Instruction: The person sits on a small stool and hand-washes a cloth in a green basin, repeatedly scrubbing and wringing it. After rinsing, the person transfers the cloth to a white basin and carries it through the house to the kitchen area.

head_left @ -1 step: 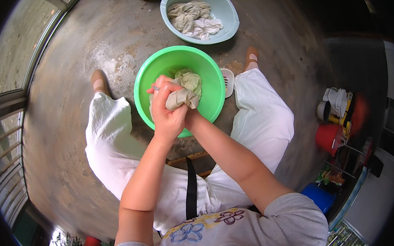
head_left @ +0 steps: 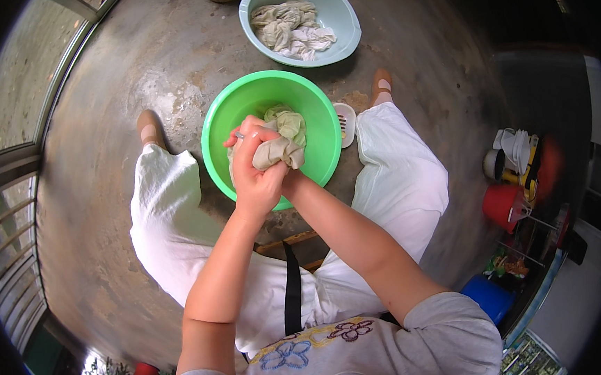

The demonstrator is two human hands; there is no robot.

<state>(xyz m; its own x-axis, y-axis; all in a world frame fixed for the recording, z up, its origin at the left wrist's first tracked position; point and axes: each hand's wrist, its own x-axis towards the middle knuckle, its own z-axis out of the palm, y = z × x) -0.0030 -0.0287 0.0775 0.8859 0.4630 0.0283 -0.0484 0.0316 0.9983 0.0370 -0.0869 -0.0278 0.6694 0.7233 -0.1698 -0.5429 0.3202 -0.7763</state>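
Observation:
Over the green basin [head_left: 212, 111], my two hands are pressed together around a wet-looking beige cloth [head_left: 277, 152]. My left hand [head_left: 251, 173] is closed on it, a ring on one finger, and a twisted fold bulges out on the right. Behind the cloth and partly covered by the left hand, my right hand [head_left: 291, 181] is closed against the same bundle; most of its fingers are hidden. More pale greenish cloth [head_left: 288, 123] lies in the basin just beyond the hands. Whether it is one piece with the held cloth I cannot tell.
A pale blue basin [head_left: 348, 34] holding beige and white cloths stands beyond the green one. At the green basin's right side lies a white slotted dish [head_left: 346, 125]. A red bucket [head_left: 500, 207] and a blue container [head_left: 488, 298] are at the right; a barred railing [head_left: 9, 256] runs along the left.

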